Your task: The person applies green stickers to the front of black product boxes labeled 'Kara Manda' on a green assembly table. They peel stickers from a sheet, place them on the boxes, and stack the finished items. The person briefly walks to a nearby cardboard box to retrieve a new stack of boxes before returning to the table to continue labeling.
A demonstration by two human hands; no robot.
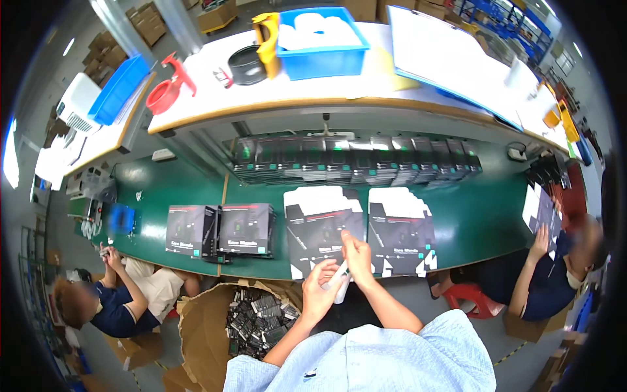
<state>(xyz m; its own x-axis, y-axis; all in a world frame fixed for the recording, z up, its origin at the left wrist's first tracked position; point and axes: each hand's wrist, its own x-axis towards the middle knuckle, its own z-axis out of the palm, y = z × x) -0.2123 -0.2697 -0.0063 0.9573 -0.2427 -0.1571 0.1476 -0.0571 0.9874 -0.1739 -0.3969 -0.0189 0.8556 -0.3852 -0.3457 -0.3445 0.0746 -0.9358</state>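
Just in front of my body, at the table's near edge, both hands are on a slim white stick-shaped thing (341,291); its exact kind is too small to make out. My left hand (317,291) is closed about it from the left. My right hand (356,259) grips its upper end, with the thumb and fingers pressed together. Under and beyond the hands lies a stack of flat, unfolded grey-and-white printed cartons (317,228). A second such stack (400,228) lies to its right.
Folded dark boxes (246,225) stand in piles at left on the green table (483,215); a long row of black packages (353,160) lines the back. A big carton (202,326) of small devices is at my lower left. People (137,294) sit on both sides. A shelf (215,108) overhangs.
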